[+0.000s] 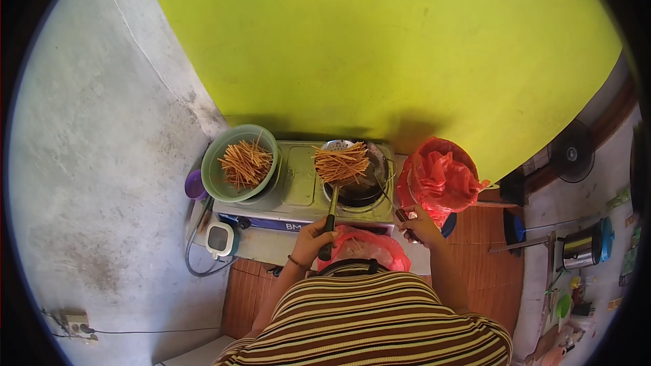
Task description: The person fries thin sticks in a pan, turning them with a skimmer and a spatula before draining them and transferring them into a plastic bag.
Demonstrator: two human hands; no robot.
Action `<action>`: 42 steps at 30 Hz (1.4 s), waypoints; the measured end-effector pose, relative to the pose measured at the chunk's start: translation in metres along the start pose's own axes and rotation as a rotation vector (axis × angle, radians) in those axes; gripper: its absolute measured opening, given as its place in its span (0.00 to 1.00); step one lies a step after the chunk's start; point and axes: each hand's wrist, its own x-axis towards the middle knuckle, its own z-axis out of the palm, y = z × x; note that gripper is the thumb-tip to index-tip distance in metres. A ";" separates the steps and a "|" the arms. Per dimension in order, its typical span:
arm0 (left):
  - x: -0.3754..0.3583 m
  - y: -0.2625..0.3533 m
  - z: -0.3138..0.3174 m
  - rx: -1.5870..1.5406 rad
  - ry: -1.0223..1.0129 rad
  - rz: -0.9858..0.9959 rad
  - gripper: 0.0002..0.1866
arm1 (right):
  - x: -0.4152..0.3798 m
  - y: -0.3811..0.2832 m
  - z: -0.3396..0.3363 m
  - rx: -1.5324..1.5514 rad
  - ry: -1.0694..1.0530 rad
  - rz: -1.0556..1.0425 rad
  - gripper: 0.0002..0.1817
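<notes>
My left hand [313,240] is closed around the black handle of a metal skimmer [335,196]. A heap of thin golden-brown fried sticks [341,163] lies on the skimmer, over a dark frying pan [363,195] on the right burner. In my right hand [422,226], the fingers wrap round the brown handle of a thin metal utensil [385,192]. It slants up towards the pan, and its far end is hard to make out. On the stove's left side, a green basin [211,175] holds more fried sticks [245,163].
The two-burner stove [298,175] stands against a green wall [380,47]. To its right is a container lined with a red plastic bag [444,179]. Another red bag [371,245] lies close to my body. A white-lidded jar [221,239] and gas hose [190,257] are at the left.
</notes>
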 end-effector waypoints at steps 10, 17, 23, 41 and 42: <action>0.000 0.006 0.003 -0.013 -0.004 0.003 0.12 | -0.007 -0.004 0.016 -0.006 -0.107 -0.026 0.27; -0.001 0.006 0.002 0.004 -0.007 0.008 0.13 | 0.028 0.014 0.038 0.063 -0.092 -0.010 0.27; -0.002 0.005 -0.001 0.031 -0.001 0.009 0.20 | 0.040 0.016 0.033 0.273 -0.066 -0.076 0.24; 0.010 0.015 -0.008 0.028 -0.033 0.011 0.18 | 0.024 -0.048 -0.019 -0.265 -0.020 0.021 0.07; 0.010 0.013 -0.009 0.026 -0.032 0.010 0.18 | 0.024 -0.051 -0.018 -0.270 -0.023 0.042 0.08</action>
